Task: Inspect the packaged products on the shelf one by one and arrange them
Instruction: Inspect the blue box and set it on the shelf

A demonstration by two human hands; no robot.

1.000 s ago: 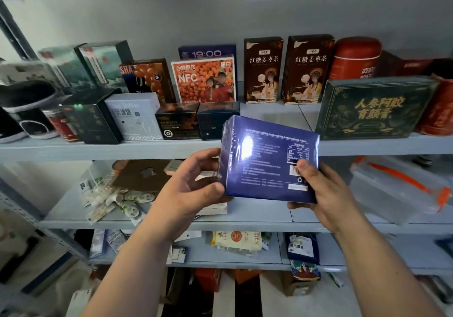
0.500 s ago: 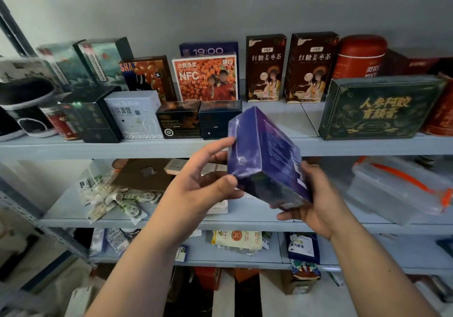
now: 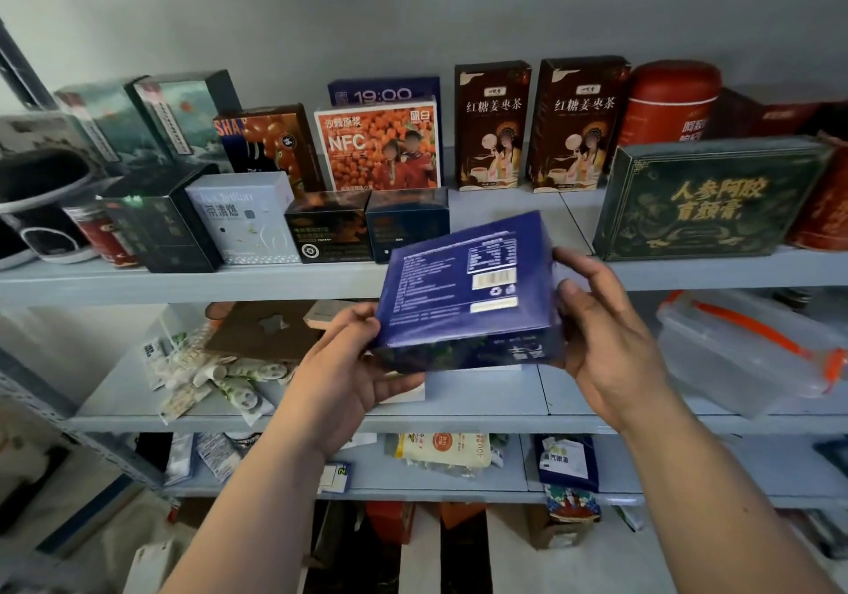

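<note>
Both hands hold the dark blue box (image 3: pixel 463 290) tilted, back face up, just in front of the shelf (image 3: pixel 183 281), likely for reading. The left hand (image 3: pixel 348 382) has its grip clamped on the lower corner, and the right hand (image 3: pixel 605 341) on the side. The glossy face shows white text, a table and a barcode.

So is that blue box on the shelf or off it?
Off. The left hand and right hand hold the blue box before the shelf, tilted, label side up.

The blue box (image 3: pixel 463 290) I grip is glossy, film-wrapped cardboard (light glares off it); shelf (image 3: pixel 183 282) matt painted metal; lidded container (image 3: pixel 734 355) clear plastic.
</note>
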